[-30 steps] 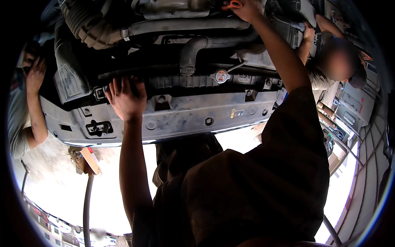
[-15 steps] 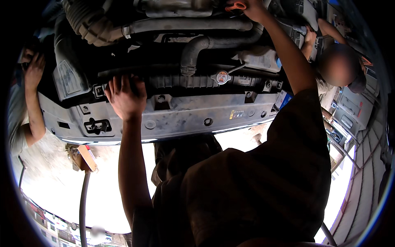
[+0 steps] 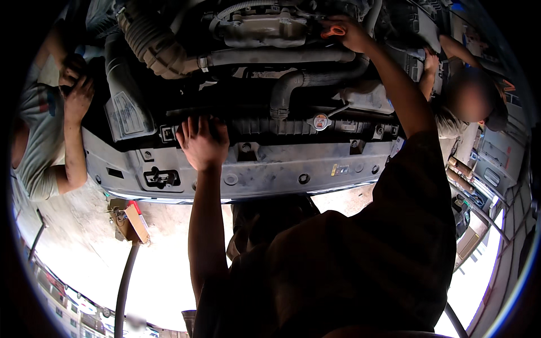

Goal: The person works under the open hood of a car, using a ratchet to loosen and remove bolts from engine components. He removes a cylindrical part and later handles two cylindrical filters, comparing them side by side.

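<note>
the right hand [image 3: 354, 36] grips an orange loop [image 3: 337, 30] just right of a grey metal housing [image 3: 262, 32]; what adjoins the loop is too dark to tell. the left hand [image 3: 205, 145], well apart, rests palm-down on the front panel [image 3: 270, 179], fingertips [image 3: 190, 120] dim in shadow.

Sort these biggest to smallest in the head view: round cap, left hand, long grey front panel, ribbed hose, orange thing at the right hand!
1. Long grey front panel
2. Ribbed hose
3. Left hand
4. Orange thing and round cap: these look about alike, so I can't rank them.
</note>
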